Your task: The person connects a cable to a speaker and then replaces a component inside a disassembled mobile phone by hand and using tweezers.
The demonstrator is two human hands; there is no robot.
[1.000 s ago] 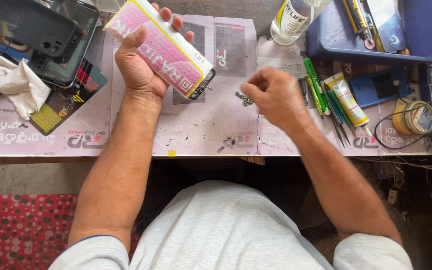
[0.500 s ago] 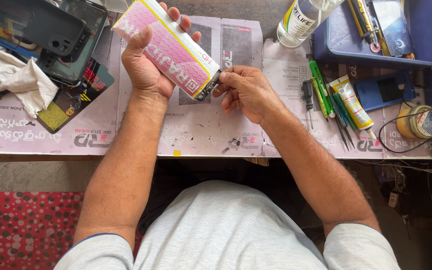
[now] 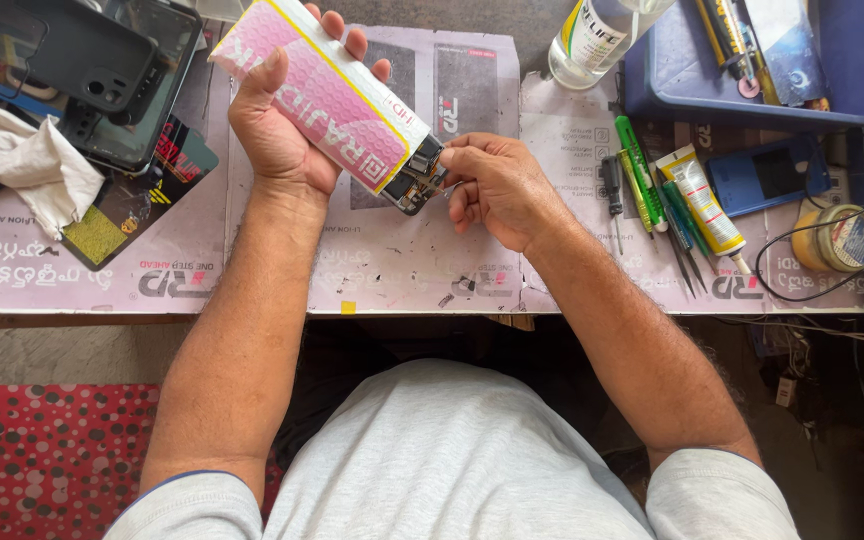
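The right hand (image 3: 497,185) has come in from the table (image 3: 392,270) and now pinches a small tool at the exposed lower end of the phone (image 3: 337,100), which the left hand (image 3: 282,130) grips wrapped in pink paper above the table.

The phone (image 3: 337,100) wears a pink wrap with a fine dotted pattern, a white band and a thin yellow stripe; its bared end is black. The worktop (image 3: 392,260) sheet is pale pinkish white with grey print, speckled with dark marks. The tray (image 3: 852,95) is blue. The tube (image 3: 704,205) is white and yellow, the pens (image 3: 642,170) green, the cloth (image 3: 22,165) off-white. The mat (image 3: 52,460) is red with pale polka dots. The shirt (image 3: 452,460) is light grey.
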